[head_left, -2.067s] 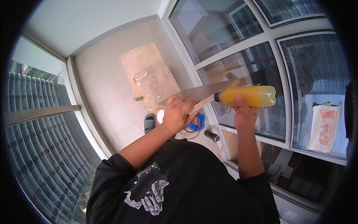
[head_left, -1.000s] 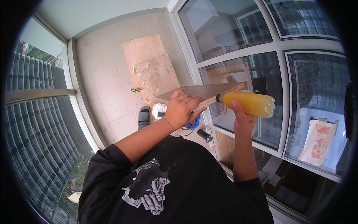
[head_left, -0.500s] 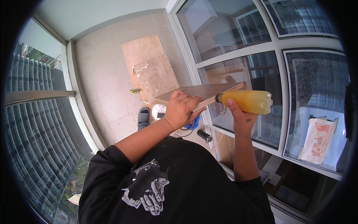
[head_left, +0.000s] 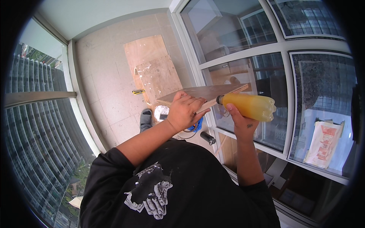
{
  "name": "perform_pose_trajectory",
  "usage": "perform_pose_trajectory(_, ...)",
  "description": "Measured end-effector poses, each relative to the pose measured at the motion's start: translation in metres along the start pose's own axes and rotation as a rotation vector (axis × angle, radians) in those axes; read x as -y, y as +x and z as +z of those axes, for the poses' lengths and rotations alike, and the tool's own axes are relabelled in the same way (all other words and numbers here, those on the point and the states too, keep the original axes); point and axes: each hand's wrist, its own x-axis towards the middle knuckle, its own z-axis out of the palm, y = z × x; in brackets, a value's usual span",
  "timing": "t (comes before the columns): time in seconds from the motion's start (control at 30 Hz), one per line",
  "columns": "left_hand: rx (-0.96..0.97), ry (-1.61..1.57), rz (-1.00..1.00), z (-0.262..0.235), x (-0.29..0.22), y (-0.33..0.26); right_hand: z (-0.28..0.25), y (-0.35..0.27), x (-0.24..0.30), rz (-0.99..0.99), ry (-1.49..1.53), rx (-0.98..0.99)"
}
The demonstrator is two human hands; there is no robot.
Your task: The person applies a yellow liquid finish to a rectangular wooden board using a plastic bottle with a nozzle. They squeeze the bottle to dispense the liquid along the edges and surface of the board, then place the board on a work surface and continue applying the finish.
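A red-printed sheet (head_left: 323, 145) hangs on the white-framed window (head_left: 243, 55); a black cylinder (head_left: 207, 138) lies near that window, a yellow-and-black cutter (head_left: 138, 92) well apart from it.

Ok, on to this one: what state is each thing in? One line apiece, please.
Wooden board: slanted, gripped at its near edge by the left hand.
Yellow bottle: tipped onto its side in the right hand, dark neck toward the board.
Utility knife: lying down, blade too small to tell.
Wood panels: overlapping, the nearer one spotted white.
Printed sheet: fixed on the glass.
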Motion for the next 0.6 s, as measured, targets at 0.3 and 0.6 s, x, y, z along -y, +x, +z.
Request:
perform_pose_trajectory(0.3,0.027,-0.009,-0.007,-0.001,0.001,-0.001,-0.016,0.021,-0.001,0.138,-0.049,-0.068)
perform_pose_trajectory(0.6,0.025,-0.014,-0.009,-0.002,0.001,0.000,-0.012,0.030,0.002,0.152,0.000,-0.024)
